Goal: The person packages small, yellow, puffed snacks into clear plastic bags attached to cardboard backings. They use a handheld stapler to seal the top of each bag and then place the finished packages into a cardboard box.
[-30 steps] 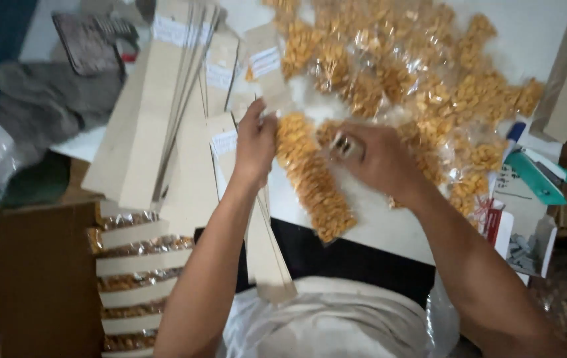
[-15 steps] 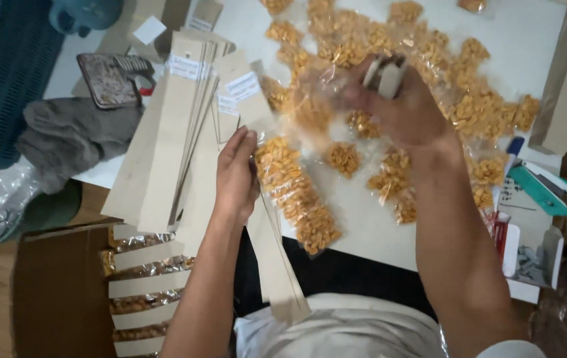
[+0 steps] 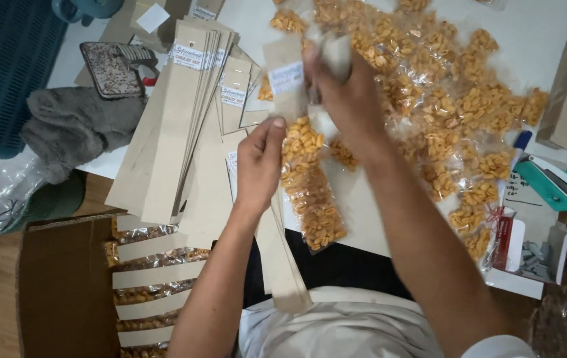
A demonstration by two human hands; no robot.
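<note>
Far left: blue slatted crate (image 3: pixel 4 73) and a grey cloth (image 3: pixel 74 132) heaped at the desk (image 3: pixel 549 40) edge, a patterned pouch (image 3: pixel 107 69) just above it, all parked off the work zone. Below, an open cardboard box (image 3: pixel 64 285) on the floor holds finished strips, card backings up, at least five visible rows, likely stacked there so they drop straight off the desk edge. Next, fanned stack of blank tan card strips (image 3: pixel 177 119) with white labels at the top end; count unclear, roughly ten or more, fanned so one peels off easily. Centre: left hand (image 3: pixel 260 166) pins one card strip (image 3: pixel 282 245) flat, fingers closed down on it, thumb touching the row of snack packets (image 3: pixel 310 185) lying along it; the strip overhangs the desk toward the person's lap. Right hand (image 3: pixel 346 93) is raised above the strip's labelled top, closed around something pale; motion blur, cannot tell what. Hands are apart, one low, one high. Right: loose pile of clear packets of orange-yellow snacks (image 3: pixel 442 99), dozens, within reach of the right hand. Far right: a teal tool (image 3: pixel 545 185), a blue pen (image 3: pixel 521 142) and a small open white box (image 3: pixel 535 258) at the corner.
</note>
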